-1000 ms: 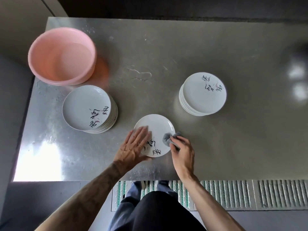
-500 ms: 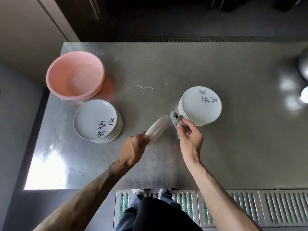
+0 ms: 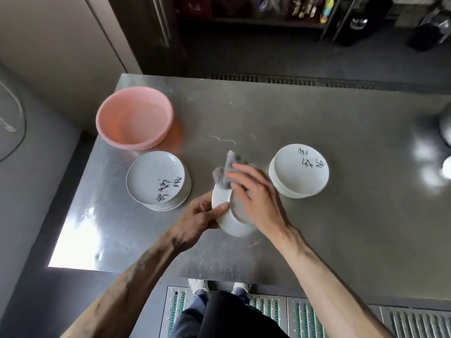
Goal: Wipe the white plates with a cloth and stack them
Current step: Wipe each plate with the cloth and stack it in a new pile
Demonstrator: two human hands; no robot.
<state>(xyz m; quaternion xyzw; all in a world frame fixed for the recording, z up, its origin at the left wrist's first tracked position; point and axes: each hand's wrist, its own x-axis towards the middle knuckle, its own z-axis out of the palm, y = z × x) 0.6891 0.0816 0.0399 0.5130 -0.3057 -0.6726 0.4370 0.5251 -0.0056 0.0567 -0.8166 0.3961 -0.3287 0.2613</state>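
My left hand (image 3: 199, 217) grips a white plate (image 3: 228, 222) by its left rim, holding it tilted above the steel table with its underside towards me. A grey cloth (image 3: 225, 173) is pressed on that underside by my right hand (image 3: 256, 195), whose fingers lie flat over it. To the left a stack of white plates (image 3: 156, 179) with black lettering rests on the table. A second stack of white plates (image 3: 300, 169) stands to the right.
A pink plastic basin (image 3: 134, 117) stands at the table's (image 3: 341, 228) back left, just behind the left stack. A shiny metal object (image 3: 446, 128) pokes in at the right edge. Grated floor panels (image 3: 305, 313) run along the table's near edge.
The plate lay flat on the table under both hands; my left hand lifted and turned it over, and my right hand brought the cloth onto its underside. The head camera tilted up.
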